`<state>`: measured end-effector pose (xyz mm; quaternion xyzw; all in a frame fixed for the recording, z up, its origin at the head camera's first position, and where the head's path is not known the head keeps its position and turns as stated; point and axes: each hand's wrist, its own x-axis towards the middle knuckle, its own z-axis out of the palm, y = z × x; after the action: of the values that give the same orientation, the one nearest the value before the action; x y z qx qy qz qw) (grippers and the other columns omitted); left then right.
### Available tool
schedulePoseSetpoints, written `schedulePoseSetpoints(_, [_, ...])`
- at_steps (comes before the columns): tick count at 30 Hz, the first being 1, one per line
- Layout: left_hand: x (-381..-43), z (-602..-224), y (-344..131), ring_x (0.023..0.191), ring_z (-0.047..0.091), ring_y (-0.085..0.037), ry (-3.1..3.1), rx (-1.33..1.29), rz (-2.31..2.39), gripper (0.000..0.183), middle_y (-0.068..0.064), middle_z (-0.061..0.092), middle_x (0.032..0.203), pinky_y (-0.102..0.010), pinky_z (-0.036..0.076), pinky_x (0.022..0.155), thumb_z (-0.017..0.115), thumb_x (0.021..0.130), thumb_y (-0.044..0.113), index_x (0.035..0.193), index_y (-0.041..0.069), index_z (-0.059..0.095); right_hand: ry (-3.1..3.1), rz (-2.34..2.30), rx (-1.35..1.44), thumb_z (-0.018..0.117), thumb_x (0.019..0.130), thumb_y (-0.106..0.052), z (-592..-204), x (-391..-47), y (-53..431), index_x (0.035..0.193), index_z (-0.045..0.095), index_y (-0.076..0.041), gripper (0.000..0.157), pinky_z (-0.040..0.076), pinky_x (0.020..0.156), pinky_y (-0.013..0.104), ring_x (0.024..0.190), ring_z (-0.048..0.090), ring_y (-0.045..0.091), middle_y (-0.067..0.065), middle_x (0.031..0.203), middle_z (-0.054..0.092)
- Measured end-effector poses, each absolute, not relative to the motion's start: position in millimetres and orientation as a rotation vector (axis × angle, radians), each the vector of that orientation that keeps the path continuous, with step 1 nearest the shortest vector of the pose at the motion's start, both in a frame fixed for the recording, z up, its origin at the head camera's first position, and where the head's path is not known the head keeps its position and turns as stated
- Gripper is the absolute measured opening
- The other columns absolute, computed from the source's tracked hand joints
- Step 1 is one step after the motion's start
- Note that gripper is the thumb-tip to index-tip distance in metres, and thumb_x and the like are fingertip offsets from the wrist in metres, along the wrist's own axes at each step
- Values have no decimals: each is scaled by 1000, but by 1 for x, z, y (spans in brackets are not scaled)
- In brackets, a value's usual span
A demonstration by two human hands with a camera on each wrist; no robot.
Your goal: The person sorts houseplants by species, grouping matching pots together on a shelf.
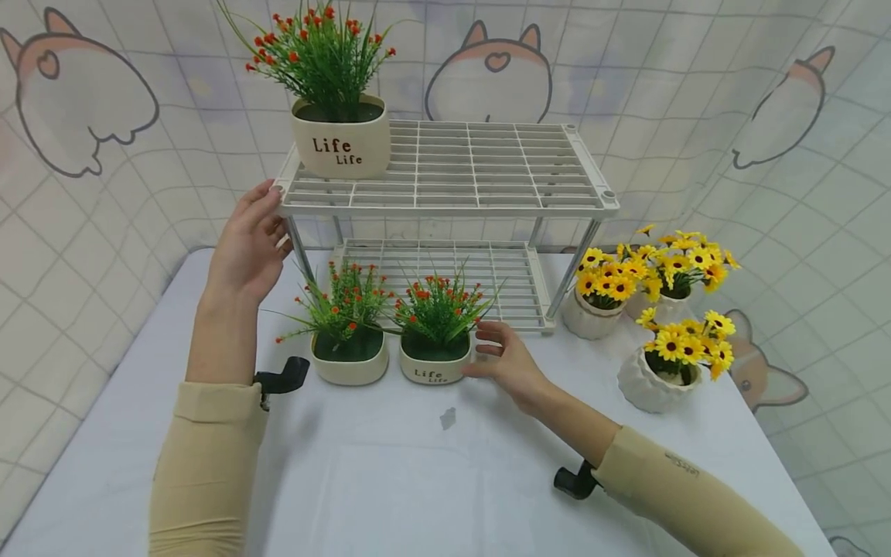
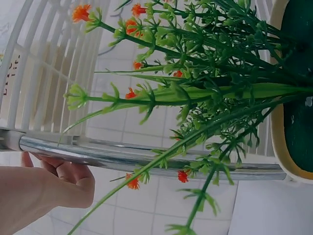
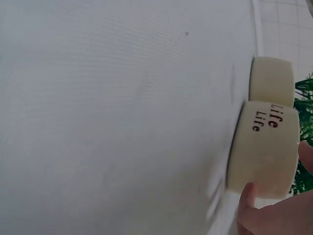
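Note:
A white two-tier wire rack [image 1: 445, 209] stands on the table. My left hand [image 1: 249, 244] holds the rack's upper left front corner, with its fingers bent behind the metal post [image 2: 98, 155]. Two cream oval pots of red-flowered greenery, a left pot [image 1: 350, 369] and a right pot [image 1: 433, 371], sit side by side in front of the lower tier. My right hand [image 1: 511, 367] is at the right end of the right pot, thumb at its front side and the other fingers loosely bent near the rim. "Life" lettering shows on this pot's front.
A similar pot [image 1: 341, 147] with red flowers stands on the top tier at its left end. Several white pots with yellow flowers, including a front one [image 1: 657, 379], stand on the table right of the rack. A patterned curtain [image 1: 647, 85] hangs behind.

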<state>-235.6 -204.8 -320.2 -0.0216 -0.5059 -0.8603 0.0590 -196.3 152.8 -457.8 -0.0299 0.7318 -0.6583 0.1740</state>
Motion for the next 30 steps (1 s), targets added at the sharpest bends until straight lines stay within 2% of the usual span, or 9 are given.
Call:
schedulePoseSetpoints(6, [-237,-319,-206,110,40,-15,-1535,-35,-2593,41,-5,46,132,-34,25,95,64,103,22,138,19,42,2088,-1872,-138,85,78,5,-468,-204,141,155,30,-1,94,36,111,54,142,38,40,20,155,38])
schedulePoseSetpoints(18, [-237,-323,-205,111,39,-15,-1545,-28,-2567,43,-6,45,135,-35,23,96,64,103,23,140,19,43,2068,-1873,-124,86,76,6,-468,-204,130,148,38,-1,87,42,106,50,134,47,39,21,149,44])
schedulePoseSetpoints(30, [-237,-322,-202,116,40,-16,-1565,7,-2531,43,-3,45,137,-36,23,97,64,103,23,140,20,44,2093,-1840,-139,88,77,1,-470,-205,135,150,39,-3,87,46,102,47,135,45,37,19,150,44])
